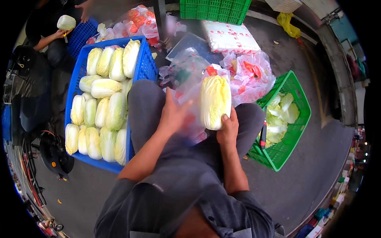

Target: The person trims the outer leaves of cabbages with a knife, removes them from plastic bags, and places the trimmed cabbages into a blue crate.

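Note:
My right hand (228, 129) grips the lower end of a napa cabbage (215, 101), thumb on its front, above my right knee. The cabbage is upright, with pale yellow leaves and a white side. My left hand (174, 111), blurred, is held over my left thigh with its fingers apart and nothing in it. Several napa cabbages (116, 111) lie stacked in a blue plastic crate (148, 64) to my left. Loose leaves (278, 119) fill part of a green plastic crate (293, 142) at my right. A knife handle (263, 138), black and red, sticks up at that crate's near side.
Printed plastic bags (253, 77) lie in front of my knees. Behind them are a white printed package (230, 37) and another green crate (215, 12). At far left, another person's hand (64, 33) holds a trimmed cabbage (66, 23) by a blue basket (82, 37). A parked scooter (34, 89) stands left.

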Demonstrator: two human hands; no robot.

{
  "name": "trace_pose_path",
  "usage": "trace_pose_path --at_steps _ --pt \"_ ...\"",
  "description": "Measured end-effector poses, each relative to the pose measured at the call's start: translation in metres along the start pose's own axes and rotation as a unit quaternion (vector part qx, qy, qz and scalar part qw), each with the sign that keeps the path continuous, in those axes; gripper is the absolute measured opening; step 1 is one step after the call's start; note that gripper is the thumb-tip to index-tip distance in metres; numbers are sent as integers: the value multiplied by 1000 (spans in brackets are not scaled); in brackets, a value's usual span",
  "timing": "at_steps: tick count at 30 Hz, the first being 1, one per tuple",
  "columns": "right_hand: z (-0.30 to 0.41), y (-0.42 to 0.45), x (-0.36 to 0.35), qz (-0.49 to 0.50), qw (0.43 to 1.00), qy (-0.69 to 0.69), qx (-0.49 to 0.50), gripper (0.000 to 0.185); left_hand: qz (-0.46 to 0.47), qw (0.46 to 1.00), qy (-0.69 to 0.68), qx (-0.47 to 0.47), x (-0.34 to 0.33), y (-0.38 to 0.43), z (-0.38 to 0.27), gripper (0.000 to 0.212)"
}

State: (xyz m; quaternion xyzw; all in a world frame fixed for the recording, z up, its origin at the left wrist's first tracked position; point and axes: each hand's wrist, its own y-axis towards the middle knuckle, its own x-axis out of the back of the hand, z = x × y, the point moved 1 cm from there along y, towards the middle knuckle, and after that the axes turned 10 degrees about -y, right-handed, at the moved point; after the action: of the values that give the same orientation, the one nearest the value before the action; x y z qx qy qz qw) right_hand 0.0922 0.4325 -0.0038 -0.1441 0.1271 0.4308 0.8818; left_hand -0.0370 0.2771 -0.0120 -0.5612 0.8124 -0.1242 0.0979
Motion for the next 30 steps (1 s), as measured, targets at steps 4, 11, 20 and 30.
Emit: trace_pose_path --at_steps 4,11,20,30 --pt "12 -13 -14 9 992 -107 60 79 106 980 -124 -118 -10 -11 -13 90" --pt "4 6 -16 88 991 -90 51 70 261 896 -359 28 -5 -4 -19 64" --pt "6 47 -18 -28 977 -203 -57 60 254 821 -499 114 9 -16 -28 51" --pt "0 54 -10 68 993 -78 -52 42 323 783 -461 267 18 -27 -15 45"
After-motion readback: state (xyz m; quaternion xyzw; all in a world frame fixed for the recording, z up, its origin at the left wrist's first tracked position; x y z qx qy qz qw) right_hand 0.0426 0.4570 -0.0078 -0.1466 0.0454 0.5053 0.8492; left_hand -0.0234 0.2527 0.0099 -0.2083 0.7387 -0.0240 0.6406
